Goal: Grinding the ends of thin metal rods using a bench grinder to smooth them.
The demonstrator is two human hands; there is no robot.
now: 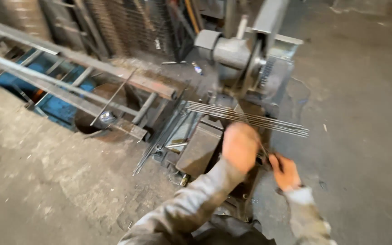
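**shopguy:** How far along are you with those rods?

**me:** Honestly, early days by the look of it. The bundle of thin steel rods (pixel 250 119) is lying flat across the grey machine (pixel 246 63), ends sticking out to the right over the concrete floor (pixel 359 90). They look straight from here, none bent or cut that I can see. My left hand (pixel 240 146) is balled up just below the bundle, near its middle. It's blurry, so I can't tell if that grip actually has a rod in it. My right hand (pixel 286 171) is lower, fingers curled round something thin and dark, maybe a rod end or wire.

**shopguy:** Anything finished stacked nearby?

**me:** Not that I'd call finished. A few loose rods (pixel 159 140) lean off the left side of the machine, and there's a steel frame (pixel 69 77) over a blue bin (pixel 64 109).
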